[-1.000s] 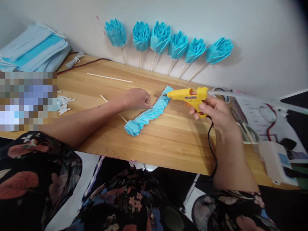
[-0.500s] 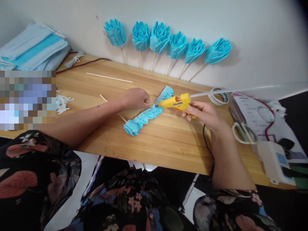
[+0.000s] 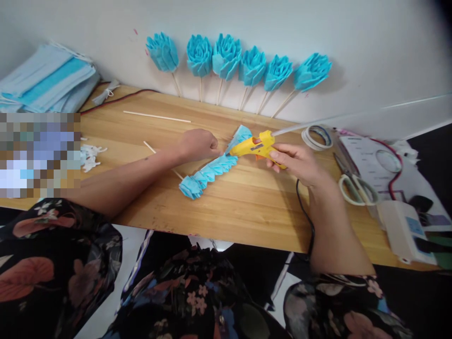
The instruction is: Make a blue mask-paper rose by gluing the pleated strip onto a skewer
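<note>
A pleated light-blue fabric strip lies slantwise on the table, its near end bunched around a thin wooden stick. My left hand is closed, its fingertips pinching the strip's edge partway along; the fingers are partly hidden behind the hand. In my right hand is a yellow glue gun, its nozzle pointing left at the strip close to my left fingertips. A clear glue stick juts out of the gun's rear, and a black cord hangs below.
Several blue fabric flowers on sticks lean against the wall. Face masks are stacked at far left, near white scraps. A loose stick lies behind my left hand. Tape rolls, scissors and a white container stand right.
My view has shifted slightly. The glue gun's nozzle has tilted downward a little, still beside my left fingertips. Both hands keep their grips.
</note>
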`<state>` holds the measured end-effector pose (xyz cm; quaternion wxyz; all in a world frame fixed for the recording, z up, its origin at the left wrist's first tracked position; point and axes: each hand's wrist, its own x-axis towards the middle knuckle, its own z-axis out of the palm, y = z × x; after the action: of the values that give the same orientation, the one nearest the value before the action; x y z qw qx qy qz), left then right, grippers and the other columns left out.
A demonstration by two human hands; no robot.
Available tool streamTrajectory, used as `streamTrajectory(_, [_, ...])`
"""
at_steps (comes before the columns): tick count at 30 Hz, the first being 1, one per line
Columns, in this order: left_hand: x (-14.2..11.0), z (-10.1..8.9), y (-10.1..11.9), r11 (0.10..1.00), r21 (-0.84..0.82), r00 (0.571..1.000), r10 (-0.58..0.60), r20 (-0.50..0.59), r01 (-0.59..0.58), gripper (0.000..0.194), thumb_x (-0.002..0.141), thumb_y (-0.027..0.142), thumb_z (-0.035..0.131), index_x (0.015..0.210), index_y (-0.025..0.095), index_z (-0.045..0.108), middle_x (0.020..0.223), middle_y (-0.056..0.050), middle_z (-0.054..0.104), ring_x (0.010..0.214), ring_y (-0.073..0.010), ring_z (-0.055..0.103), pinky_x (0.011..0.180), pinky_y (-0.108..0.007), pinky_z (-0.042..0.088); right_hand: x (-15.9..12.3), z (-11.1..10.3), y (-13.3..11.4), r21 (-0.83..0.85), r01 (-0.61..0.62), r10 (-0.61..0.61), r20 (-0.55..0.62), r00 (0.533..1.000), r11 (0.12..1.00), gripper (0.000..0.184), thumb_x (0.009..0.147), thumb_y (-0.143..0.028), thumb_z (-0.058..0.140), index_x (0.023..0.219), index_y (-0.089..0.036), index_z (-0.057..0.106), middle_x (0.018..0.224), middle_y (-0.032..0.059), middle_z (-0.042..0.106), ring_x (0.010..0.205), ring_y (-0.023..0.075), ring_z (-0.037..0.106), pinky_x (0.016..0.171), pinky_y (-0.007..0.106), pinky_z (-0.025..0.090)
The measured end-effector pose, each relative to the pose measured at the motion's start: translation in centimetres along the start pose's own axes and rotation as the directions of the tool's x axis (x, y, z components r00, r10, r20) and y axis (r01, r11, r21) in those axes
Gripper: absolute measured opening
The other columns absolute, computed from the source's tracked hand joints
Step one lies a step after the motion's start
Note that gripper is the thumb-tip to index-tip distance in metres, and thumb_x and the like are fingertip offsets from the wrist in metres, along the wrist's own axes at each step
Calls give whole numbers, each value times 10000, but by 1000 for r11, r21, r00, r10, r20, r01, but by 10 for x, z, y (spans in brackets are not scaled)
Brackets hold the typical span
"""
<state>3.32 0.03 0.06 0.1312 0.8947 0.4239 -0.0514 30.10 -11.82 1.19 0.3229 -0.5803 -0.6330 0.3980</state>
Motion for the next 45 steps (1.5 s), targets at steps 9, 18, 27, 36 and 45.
streamTrajectory(9, [-1,-1,2,1000,15,1000,-10,1,10,422,872,530,515,838,196,771,846,-73,733,782,-209,626,604,-291,281,-6,-6,-8,-11,-16,15,-70,997,1000,456,811,-656,724,845,-202,755,721,33,678,561,117,510,543,282,395])
streamTrajectory(18, [-3,0,2,1000,-17,998,16,-58,-17,404,847,525,547,740,186,740,719,-65,679,676,-176,574,561,-285,240,-1,3,-8,17,-10,11,-62,998,1000,456,784,-660,746,804,-204,731,697,28,663,553,123,515,524,282,397])
streamTrajectory(27, [-3,-3,1,999,-26,1000,25,-14,-26,402,865,508,537,819,186,772,839,-97,735,780,-228,634,608,-302,304,-5,-4,-8,33,-7,10,-87,996,999,424,804,-639,742,801,-215,736,704,30,650,546,123,492,531,292,382])
streamTrajectory(36, [-3,-2,2,1000,-8,1000,14,-10,-14,410,870,500,507,822,188,768,837,-92,729,775,-223,625,607,-302,287,0,1,-4,11,-15,16,-50,999,1000,476,780,-686,738,826,-212,756,691,28,664,550,121,511,516,282,405])
streamTrajectory(45, [-2,1,3,1000,18,999,21,-35,-20,496,895,588,476,795,193,757,796,-71,710,727,-192,605,585,-289,248,-1,2,-8,-20,4,-5,-48,999,1000,473,807,-692,707,796,-221,748,703,31,672,556,124,521,544,293,430])
